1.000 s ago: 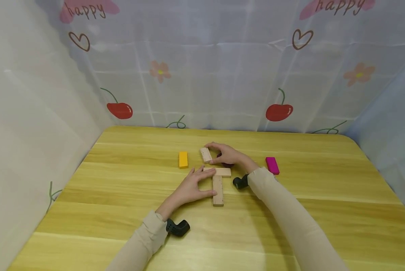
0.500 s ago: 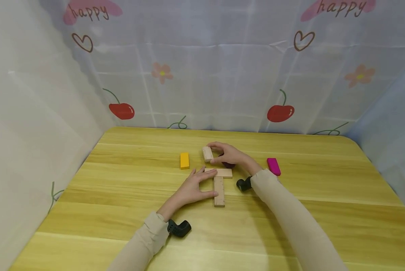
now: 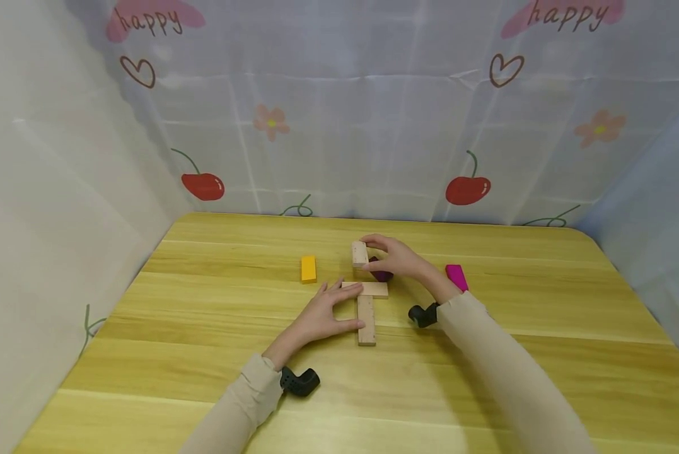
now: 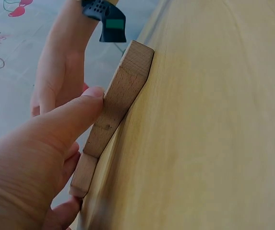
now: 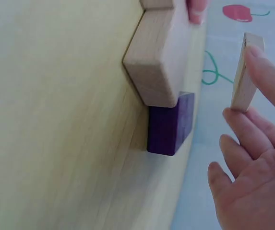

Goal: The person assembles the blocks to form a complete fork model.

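Two natural-wood blocks are lying flat on the wooden table (image 3: 203, 353) in a T: a cross block (image 3: 373, 289) at the far end and a stem block (image 3: 365, 319) running toward the person. The left hand (image 3: 322, 315) is resting beside them with fingers extended, thumb tip touching the stem block and fingertips touching the cross block. The right hand (image 3: 398, 260) is pinching a third wood block (image 3: 360, 253) between thumb and fingers, raised above a purple block (image 3: 381, 273) just beyond the T. Yellow block (image 3: 307, 268) and magenta block (image 3: 456, 277) are lying well apart on either side.
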`<state>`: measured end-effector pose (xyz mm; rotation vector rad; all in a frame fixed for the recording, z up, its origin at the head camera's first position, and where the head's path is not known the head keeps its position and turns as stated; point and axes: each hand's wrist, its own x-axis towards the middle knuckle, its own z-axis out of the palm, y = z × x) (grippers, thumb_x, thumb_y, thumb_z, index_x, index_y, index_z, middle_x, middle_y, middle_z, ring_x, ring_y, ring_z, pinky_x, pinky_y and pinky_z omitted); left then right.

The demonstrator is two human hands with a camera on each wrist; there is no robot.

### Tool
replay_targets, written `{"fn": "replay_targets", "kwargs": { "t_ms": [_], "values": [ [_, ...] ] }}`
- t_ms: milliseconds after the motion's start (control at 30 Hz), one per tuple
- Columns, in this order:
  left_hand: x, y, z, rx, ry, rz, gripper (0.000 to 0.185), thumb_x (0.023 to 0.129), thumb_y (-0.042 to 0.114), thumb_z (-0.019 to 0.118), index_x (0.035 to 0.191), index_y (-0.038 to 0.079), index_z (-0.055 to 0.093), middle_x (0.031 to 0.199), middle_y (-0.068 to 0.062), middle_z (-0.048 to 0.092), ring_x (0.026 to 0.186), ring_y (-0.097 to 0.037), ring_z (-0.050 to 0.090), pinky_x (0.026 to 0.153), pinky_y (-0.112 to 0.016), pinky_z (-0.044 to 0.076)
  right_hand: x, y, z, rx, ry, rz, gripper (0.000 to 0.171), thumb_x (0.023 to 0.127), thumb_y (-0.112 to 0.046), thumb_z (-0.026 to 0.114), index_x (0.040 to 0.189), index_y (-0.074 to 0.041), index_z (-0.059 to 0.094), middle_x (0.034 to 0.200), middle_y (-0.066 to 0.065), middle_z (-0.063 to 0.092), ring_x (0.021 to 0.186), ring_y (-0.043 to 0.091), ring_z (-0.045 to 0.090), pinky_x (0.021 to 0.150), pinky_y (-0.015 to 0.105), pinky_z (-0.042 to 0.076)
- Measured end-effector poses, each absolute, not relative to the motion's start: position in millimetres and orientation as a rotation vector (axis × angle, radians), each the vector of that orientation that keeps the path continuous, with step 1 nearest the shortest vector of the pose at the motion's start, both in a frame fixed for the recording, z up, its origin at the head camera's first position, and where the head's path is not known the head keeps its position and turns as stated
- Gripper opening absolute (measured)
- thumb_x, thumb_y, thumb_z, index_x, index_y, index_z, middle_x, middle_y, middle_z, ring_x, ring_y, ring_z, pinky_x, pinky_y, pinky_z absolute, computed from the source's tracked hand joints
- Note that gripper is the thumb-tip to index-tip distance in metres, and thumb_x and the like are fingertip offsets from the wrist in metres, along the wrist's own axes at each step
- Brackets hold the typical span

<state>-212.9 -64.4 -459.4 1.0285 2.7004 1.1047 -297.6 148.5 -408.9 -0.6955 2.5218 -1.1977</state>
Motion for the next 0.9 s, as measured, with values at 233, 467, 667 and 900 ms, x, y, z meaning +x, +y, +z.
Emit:
{"fn": "replay_targets", "kwargs": {
  "t_ms": [233, 467, 667, 900],
  "values": [
    [-212.7, -64.6, -460.2, 1.001, 2.705, 1.098, 0.067, 0.076, 0.047, 0.064, 0.133, 0.019, 0.043, 0.135, 0.007, 0.041, 0.132, -0.026, 0.019, 0.106, -0.049, 0.005, -277.8, 157.6, -403.0, -0.641, 2.573, -1.225, 0.065, 0.076, -0.030, 0.069, 0.131, -0.010, 0.041, 0.135, 0.010, 0.040, 0.125, 0.025, 0.035, 0.099, 0.046, 0.030],
    [-211.8, -64.8, -459.0, 1.001, 2.706, 1.096, 0.068, 0.076, 0.049, 0.063, 0.134, 0.019, 0.043, 0.136, 0.008, 0.040, 0.132, -0.026, 0.019, 0.106, -0.047, 0.004, -254.7, 169.0, -403.0, -0.562, 2.557, -1.354, 0.067, 0.074, -0.030, 0.071, 0.131, -0.010, 0.041, 0.132, 0.012, 0.043, 0.126, 0.028, 0.034, 0.098, 0.048, 0.030],
    [-210.4, -64.6, -459.2, 1.016, 2.694, 1.091, 0.067, 0.077, 0.047, 0.064, 0.133, 0.017, 0.044, 0.136, 0.006, 0.040, 0.132, -0.026, 0.019, 0.106, -0.049, 0.004, -233.7, 177.5, -407.0, -0.511, 2.611, -1.392, 0.066, 0.074, -0.026, 0.072, 0.130, -0.007, 0.042, 0.130, 0.016, 0.045, 0.124, 0.031, 0.035, 0.098, 0.050, 0.030],
    [-212.1, -64.7, -459.0, 1.032, 2.712, 1.099, 0.067, 0.076, 0.044, 0.066, 0.132, 0.015, 0.044, 0.135, 0.003, 0.041, 0.132, -0.029, 0.020, 0.105, -0.051, 0.006, -208.0, 178.9, -409.3, -0.470, 2.658, -1.384, 0.067, 0.072, -0.028, 0.073, 0.128, -0.007, 0.043, 0.128, 0.014, 0.048, 0.122, 0.031, 0.038, 0.096, 0.049, 0.033]
  ]
}}
